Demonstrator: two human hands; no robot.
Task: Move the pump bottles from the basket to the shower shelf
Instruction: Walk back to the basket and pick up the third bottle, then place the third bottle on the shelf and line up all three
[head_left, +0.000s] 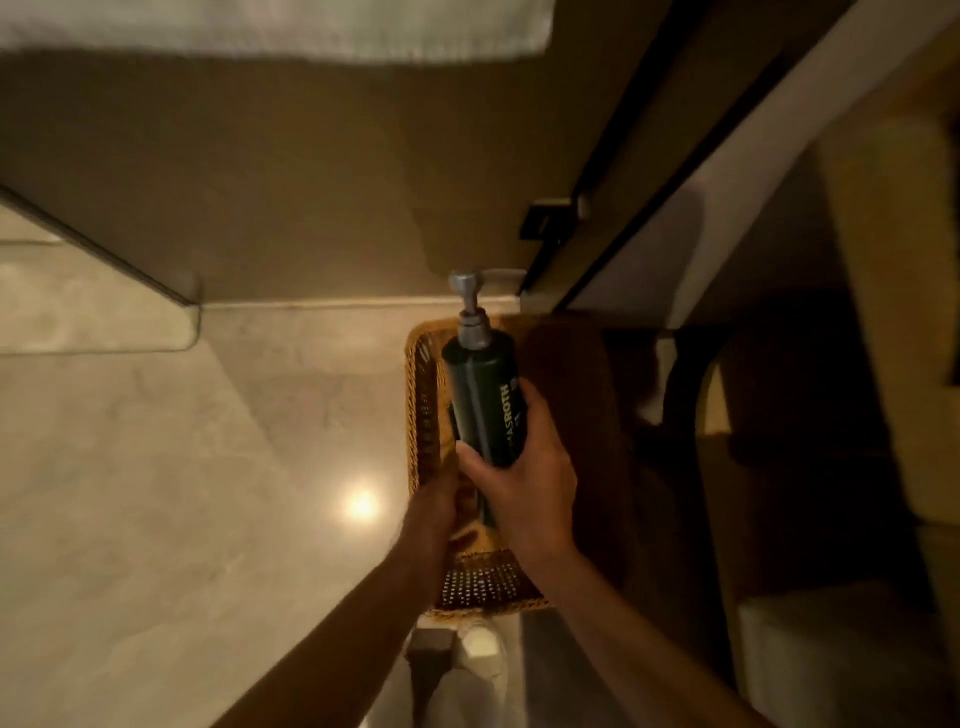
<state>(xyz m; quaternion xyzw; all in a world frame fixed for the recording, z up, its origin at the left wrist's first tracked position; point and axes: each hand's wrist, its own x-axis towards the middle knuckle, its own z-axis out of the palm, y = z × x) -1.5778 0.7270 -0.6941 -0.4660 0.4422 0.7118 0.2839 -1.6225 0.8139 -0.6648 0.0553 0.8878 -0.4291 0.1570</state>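
Head view looked steeply down, dim warm light, edges blurred. The right hand (524, 462) was wrapped around the lower body of a dark green pump bottle (485, 400), thumb across the near side at the bottle's 7 o'clock, fingers curled round the far side at 3 o'clock; grip closed firmly on it. The bottle stood nearly upright, tilted slightly away, its grey pump head (467, 291) at 12 o'clock, white lettering running along the body. It was held over a woven wicker basket (423, 395), base hidden behind the hand, so contact with the basket floor could not be judged. The left hand (436, 499) reached down into the basket at 9 o'clock of the right hand, fingers hidden behind the bottle and the right hand; its opening and whatever it held could not be told. A second dark shape lay in the basket just left of the bottle, too shadowed to name. The basket sat on a pale marble counter (156, 467), a lamp glare at the basket's 8 o'clock. A white towel (270, 26) hung at 12 o'clock of the frame. A white shoe (483, 649) showed below the basket at 6 o'clock.
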